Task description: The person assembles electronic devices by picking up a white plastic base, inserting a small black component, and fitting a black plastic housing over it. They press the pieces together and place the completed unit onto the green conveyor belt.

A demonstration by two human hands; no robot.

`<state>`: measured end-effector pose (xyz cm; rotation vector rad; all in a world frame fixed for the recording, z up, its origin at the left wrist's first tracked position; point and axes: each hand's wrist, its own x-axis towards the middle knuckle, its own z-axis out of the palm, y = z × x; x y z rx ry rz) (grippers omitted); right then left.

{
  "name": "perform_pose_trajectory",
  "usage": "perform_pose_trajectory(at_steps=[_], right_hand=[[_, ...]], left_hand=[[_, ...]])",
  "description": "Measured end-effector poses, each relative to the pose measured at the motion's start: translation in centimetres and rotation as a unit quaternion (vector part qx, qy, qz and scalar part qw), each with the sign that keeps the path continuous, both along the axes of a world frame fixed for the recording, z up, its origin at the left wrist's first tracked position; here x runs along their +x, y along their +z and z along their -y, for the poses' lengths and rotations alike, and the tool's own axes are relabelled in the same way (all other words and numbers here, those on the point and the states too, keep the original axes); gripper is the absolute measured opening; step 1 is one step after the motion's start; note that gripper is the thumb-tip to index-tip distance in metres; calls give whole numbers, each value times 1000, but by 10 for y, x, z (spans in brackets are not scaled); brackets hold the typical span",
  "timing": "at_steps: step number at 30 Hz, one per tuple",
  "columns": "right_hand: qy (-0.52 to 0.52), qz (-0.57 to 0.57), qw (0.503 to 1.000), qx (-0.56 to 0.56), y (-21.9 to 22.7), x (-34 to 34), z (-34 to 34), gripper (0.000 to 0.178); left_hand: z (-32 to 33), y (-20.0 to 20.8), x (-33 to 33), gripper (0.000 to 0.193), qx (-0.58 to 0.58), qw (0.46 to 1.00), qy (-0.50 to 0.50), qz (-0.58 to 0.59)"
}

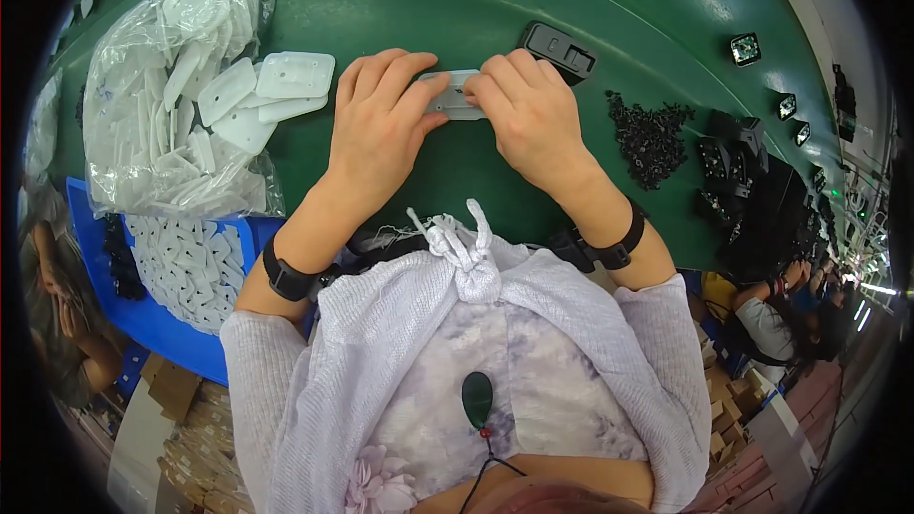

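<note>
Pinching pale plate (458,107) from opposite ends: left hand (379,124), right hand (533,119), palms down, knuckles bent.

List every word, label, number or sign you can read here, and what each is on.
No text can be read anywhere in this picture.
Pale piece in the left hand and right hand: partly covered, any marks too small.
Clear bag: nothing legible.
Black case: any marking too small to read.

Grn worktable (381,9), bright strip lights (878,289) far R, reddish flr (814,411) lwr R
</note>
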<state>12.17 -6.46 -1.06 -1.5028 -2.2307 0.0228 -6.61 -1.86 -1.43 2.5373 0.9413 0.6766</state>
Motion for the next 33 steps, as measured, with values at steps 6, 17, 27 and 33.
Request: perform_pose_trajectory(at_steps=[6,17,27,33], right_hand=[[-13,-121,989,86,8,2,1,19],[3,-167,978,128,18,-6,11,19],[-14,-190,977,91,15,-3,10,14],[-49,-112,992,37,-1,3,5,11]], left_hand=[[-3,18,3,26,6,998,19,61],[6,30,7,11,-445,869,-5,217],[5,14,7,13,-493,831,-16,256],[-3,7,2,33,-90,990,29,107]])
